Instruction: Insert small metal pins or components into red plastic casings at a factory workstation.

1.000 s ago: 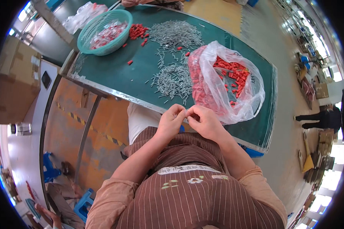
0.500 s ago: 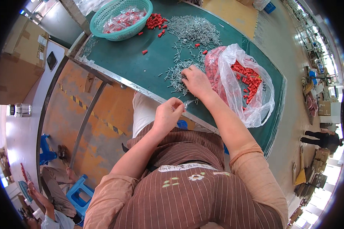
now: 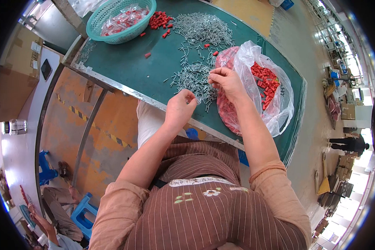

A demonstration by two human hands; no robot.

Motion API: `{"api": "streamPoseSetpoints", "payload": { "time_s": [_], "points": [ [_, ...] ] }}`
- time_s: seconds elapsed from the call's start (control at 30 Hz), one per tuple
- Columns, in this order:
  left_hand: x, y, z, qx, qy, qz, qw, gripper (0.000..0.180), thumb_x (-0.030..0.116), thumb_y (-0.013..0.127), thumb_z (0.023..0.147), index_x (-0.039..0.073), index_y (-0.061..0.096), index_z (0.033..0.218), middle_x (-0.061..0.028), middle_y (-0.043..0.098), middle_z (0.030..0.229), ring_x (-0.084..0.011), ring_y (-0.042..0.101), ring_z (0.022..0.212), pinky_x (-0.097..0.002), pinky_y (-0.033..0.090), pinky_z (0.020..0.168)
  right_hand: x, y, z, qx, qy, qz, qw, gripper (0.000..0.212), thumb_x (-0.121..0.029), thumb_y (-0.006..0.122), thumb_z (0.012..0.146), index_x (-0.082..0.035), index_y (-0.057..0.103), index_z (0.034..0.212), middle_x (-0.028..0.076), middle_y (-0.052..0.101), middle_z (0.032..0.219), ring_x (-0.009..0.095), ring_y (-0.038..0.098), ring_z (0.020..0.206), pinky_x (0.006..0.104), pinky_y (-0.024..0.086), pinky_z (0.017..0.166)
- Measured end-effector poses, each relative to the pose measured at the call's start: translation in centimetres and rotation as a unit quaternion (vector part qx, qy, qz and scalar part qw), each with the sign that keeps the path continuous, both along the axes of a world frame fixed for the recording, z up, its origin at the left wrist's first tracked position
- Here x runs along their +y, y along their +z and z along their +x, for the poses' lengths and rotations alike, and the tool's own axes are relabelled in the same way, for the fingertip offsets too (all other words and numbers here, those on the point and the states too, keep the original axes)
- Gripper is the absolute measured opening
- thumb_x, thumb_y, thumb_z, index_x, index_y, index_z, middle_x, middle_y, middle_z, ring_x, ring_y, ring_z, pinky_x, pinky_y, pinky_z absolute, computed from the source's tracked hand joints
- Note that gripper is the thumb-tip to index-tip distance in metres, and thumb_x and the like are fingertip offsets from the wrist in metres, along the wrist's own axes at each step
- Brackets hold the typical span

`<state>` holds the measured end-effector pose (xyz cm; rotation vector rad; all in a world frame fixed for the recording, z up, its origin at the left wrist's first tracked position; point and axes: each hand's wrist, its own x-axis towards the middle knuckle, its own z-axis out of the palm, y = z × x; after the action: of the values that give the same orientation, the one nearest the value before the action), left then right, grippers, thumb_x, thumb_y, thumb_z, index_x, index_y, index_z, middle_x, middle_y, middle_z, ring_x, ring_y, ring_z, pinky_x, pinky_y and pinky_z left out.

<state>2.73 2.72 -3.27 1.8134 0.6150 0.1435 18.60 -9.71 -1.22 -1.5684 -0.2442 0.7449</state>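
Note:
My left hand (image 3: 181, 109) is closed in a pinch at the table's near edge, holding a small clear plastic bag (image 3: 198, 100) that barely shows past the fingertips. Thumb and fingers of my right hand (image 3: 229, 83) are pressed together above the right side of the nearer pile of silver screws (image 3: 191, 79); what they hold, if anything, is too small to make out. Beside that hand lies a large clear plastic bag (image 3: 283, 100), its mouth open, full of red plastic plugs (image 3: 264, 81). Farther back a bigger heap of screws (image 3: 204, 29) spreads over the green table (image 3: 116, 62).
A green basket (image 3: 93, 31) of filled small bags stands at the far left, with loose red plugs (image 3: 158, 20) next to it. To the left are a side table with a phone (image 3: 46, 69), a cardboard box (image 3: 14, 71), a blue stool (image 3: 83, 216) and a seated person (image 3: 58, 208).
My right hand has lifted off the screw pile, moving right and drawing its fingers together. My left hand has risen slightly toward the pile. The whole view has shifted a little.

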Motion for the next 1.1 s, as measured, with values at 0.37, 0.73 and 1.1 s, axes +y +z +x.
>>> {"api": "streamPoseSetpoints", "payload": {
  "time_s": [0.37,0.73,1.1],
  "points": [
    [-0.6,2.6,0.0,0.008,-0.023,0.020,1.000,0.016,0.015,0.067,0.079,0.001,0.066,0.084,-0.0137,0.067,0.077,-0.0256,0.066,0.071,-0.0353,0.051,0.068,-2.9,1.2,-0.4,0.180,0.015,0.145,0.973,0.016,-0.006,0.067,0.086,0.001,0.065,0.101,0.002,0.063,0.080,0.010,0.061,0.072,0.0222,0.052,0.064],
    [-1.2,4.6,0.8,-0.011,-0.027,0.046,0.999,0.018,0.018,0.069,0.078,0.001,0.066,0.084,-0.0059,0.065,0.073,-0.0131,0.058,0.066,-0.0292,0.048,0.063,-4.0,6.2,-5.3,-0.012,0.050,0.035,0.998,0.011,-0.004,0.066,0.087,0.001,0.065,0.097,0.005,0.065,0.084,0.011,0.063,0.072,0.0230,0.052,0.065],
    [-2.5,5.6,0.9,-0.027,-0.066,0.041,0.997,0.016,0.016,0.067,0.079,0.001,0.066,0.084,-0.0072,0.066,0.073,-0.0143,0.060,0.067,-0.0296,0.049,0.064,-4.4,8.1,-7.9,-0.459,0.138,-0.179,0.859,0.009,-0.007,0.061,0.081,-0.001,0.065,0.087,0.016,0.062,0.090,0.036,0.060,0.085,0.0414,0.048,0.073]
  ]
}}
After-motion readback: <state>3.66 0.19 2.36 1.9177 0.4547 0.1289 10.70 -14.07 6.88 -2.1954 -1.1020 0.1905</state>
